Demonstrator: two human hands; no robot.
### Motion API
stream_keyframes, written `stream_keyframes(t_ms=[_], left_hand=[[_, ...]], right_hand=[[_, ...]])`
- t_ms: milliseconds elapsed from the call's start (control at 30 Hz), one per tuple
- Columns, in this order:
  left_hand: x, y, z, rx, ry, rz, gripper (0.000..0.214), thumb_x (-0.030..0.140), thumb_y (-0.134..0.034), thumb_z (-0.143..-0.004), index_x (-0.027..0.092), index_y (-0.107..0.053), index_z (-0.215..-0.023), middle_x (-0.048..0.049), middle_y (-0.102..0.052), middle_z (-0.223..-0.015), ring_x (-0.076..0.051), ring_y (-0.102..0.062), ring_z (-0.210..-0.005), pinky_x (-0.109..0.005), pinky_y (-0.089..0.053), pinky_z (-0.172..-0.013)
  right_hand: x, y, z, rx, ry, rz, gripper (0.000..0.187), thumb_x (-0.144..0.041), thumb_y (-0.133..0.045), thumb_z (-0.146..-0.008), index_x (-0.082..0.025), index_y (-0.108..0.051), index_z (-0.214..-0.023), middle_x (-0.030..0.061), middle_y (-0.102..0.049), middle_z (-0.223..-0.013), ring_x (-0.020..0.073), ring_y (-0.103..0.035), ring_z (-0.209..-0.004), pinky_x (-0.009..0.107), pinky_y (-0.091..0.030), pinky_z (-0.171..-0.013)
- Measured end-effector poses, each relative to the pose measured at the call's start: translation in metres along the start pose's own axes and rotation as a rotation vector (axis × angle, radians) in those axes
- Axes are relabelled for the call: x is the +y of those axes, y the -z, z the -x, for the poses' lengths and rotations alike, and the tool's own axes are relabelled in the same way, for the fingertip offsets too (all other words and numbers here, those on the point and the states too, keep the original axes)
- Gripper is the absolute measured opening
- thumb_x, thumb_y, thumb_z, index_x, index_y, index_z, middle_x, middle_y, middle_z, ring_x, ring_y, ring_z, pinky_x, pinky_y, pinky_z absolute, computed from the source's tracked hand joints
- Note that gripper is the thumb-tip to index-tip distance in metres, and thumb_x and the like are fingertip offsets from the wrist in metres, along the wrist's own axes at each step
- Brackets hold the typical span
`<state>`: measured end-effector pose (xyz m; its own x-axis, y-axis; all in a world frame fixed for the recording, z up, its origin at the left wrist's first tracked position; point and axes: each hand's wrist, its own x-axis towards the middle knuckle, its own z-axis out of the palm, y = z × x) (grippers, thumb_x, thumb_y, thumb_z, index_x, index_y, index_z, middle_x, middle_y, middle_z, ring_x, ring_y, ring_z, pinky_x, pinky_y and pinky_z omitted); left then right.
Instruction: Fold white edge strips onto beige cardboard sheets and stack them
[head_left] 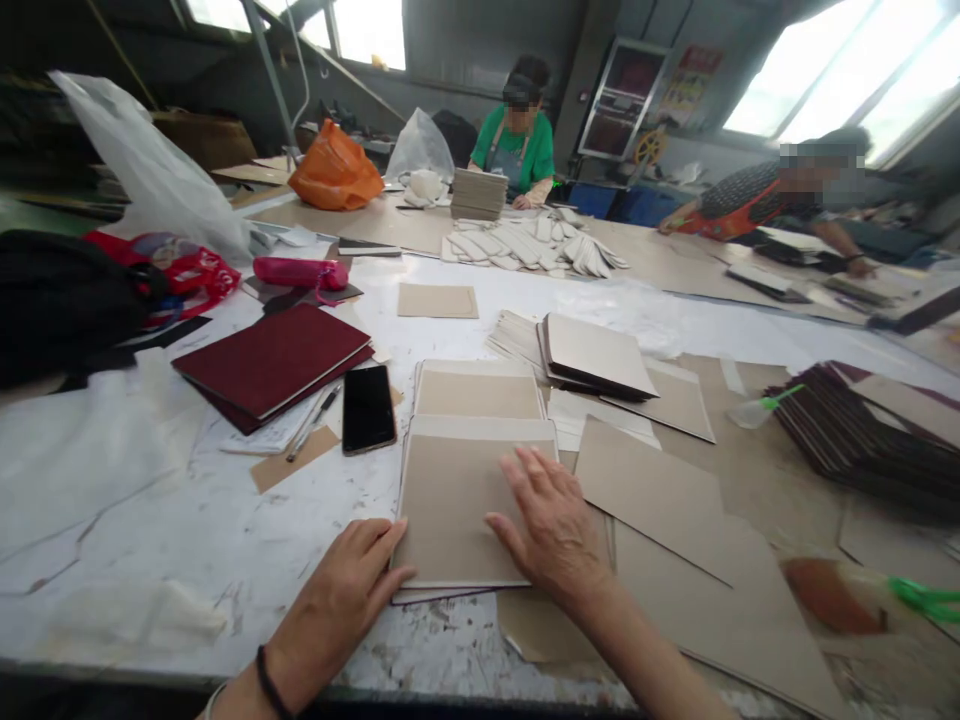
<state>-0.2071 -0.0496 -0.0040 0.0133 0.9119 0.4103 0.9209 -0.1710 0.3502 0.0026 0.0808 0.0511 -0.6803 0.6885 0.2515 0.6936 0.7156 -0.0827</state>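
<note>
Background poster (690, 82) blurs illegibly while unclenched hands (551, 515) (337, 585) touch the beige board (454, 500).

Glare from windows (810, 60); dim back wall (457, 80); edges stretched, soft.

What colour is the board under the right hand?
The board is greyish beige with a paler border, clearest in the head view.

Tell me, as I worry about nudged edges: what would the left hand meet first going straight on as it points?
Probably the near beige board: the left hand seems to touch its left edge. Whether it would push or pass over it is unclear.
</note>
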Motion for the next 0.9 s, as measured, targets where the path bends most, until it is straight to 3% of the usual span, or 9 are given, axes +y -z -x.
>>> stream_keyframes(t_ms=[67,167,300,433,533,600,700,800,900], left_hand=[[-0.003,-0.003,0.000,0.028,-0.023,-0.020,0.037,0.039,-0.047,-0.083,0.019,-0.048,-0.114,-0.0070,-0.056,-0.096,-0.019,-0.053,-0.090,-0.032,-0.050,-0.078],[-0.007,-0.007,0.000,0.082,-0.074,-0.051,0.038,0.041,-0.046,-0.083,0.021,-0.048,-0.115,-0.0060,-0.058,-0.094,-0.019,-0.055,-0.088,-0.029,-0.049,-0.076],[-0.011,-0.011,0.002,0.099,-0.106,-0.058,0.040,0.040,-0.046,-0.083,0.022,-0.046,-0.119,-0.0057,-0.059,-0.095,-0.019,-0.055,-0.088,-0.029,-0.048,-0.077],[-0.012,-0.015,0.005,0.118,-0.044,-0.015,0.039,0.042,-0.048,-0.082,0.023,-0.050,-0.115,-0.0059,-0.059,-0.094,-0.020,-0.056,-0.088,-0.031,-0.050,-0.076],[-0.007,-0.015,0.002,0.118,0.137,0.109,0.040,0.049,-0.049,-0.078,0.022,-0.053,-0.108,-0.0061,-0.059,-0.094,-0.021,-0.057,-0.088,-0.034,-0.052,-0.073],[-0.002,-0.012,-0.004,0.080,0.370,0.255,0.045,0.052,-0.049,-0.075,0.021,-0.053,-0.107,-0.0064,-0.060,-0.092,-0.021,-0.059,-0.081,-0.035,-0.053,-0.068],[0.004,-0.006,-0.018,-0.014,0.723,0.514,0.056,0.055,-0.053,-0.067,0.016,-0.049,-0.108,-0.0045,-0.061,-0.081,-0.020,-0.061,-0.069,-0.032,-0.053,-0.060],[0.007,-0.002,-0.031,-0.061,0.878,0.641,0.063,0.058,-0.058,-0.057,0.014,-0.049,-0.101,-0.0029,-0.061,-0.071,-0.022,-0.061,-0.067,-0.032,-0.051,-0.058],[0.007,-0.001,-0.036,-0.087,0.942,0.687,0.058,0.061,-0.057,-0.053,0.016,-0.051,-0.089,-0.0034,-0.063,-0.068,-0.024,-0.062,-0.070,-0.032,-0.050,-0.060]], right_hand=[[-0.001,-0.009,-0.009,-0.015,0.071,-0.040,0.063,-0.056,-0.043,-0.078,-0.027,-0.032,-0.133,0.0077,-0.028,-0.141,0.0298,-0.018,-0.129,0.049,-0.013,-0.103],[0.000,-0.025,-0.016,-0.110,0.079,-0.094,0.068,-0.063,-0.041,-0.075,-0.032,-0.029,-0.134,0.0050,-0.020,-0.144,0.0315,-0.010,-0.131,0.055,-0.002,-0.103],[0.003,-0.037,-0.014,-0.150,0.052,-0.145,0.067,-0.065,-0.036,-0.075,-0.032,-0.029,-0.133,0.0041,-0.018,-0.145,0.0302,-0.009,-0.132,0.055,-0.001,-0.103],[0.004,-0.036,-0.010,-0.053,0.076,-0.153,0.063,-0.059,-0.037,-0.079,-0.025,-0.034,-0.132,0.0076,-0.028,-0.141,0.0278,-0.015,-0.131,0.052,-0.004,-0.104],[0.009,-0.032,-0.005,0.063,-0.009,-0.105,0.048,-0.042,-0.036,-0.085,-0.018,-0.041,-0.127,0.0091,-0.038,-0.135,0.0235,-0.024,-0.127,0.044,-0.013,-0.104],[0.015,-0.029,0.000,0.104,-0.220,-0.040,0.042,-0.032,-0.036,-0.086,-0.015,-0.044,-0.124,0.0118,-0.045,-0.129,0.0240,-0.034,-0.120,0.041,-0.024,-0.099],[0.024,-0.023,0.009,0.011,-0.522,0.019,0.037,-0.025,-0.040,-0.084,-0.010,-0.050,-0.117,0.0153,-0.058,-0.107,0.0248,-0.050,-0.100,0.038,-0.036,-0.085],[0.028,-0.015,0.016,-0.068,-0.545,0.013,0.033,-0.024,-0.042,-0.084,-0.012,-0.053,-0.112,0.0125,-0.062,-0.094,0.0229,-0.053,-0.093,0.034,-0.037,-0.081],[0.028,-0.009,0.017,-0.036,-0.537,-0.001,0.031,-0.024,-0.044,-0.083,-0.014,-0.055,-0.111,0.0109,-0.062,-0.094,0.0220,-0.053,-0.095,0.033,-0.037,-0.082]])
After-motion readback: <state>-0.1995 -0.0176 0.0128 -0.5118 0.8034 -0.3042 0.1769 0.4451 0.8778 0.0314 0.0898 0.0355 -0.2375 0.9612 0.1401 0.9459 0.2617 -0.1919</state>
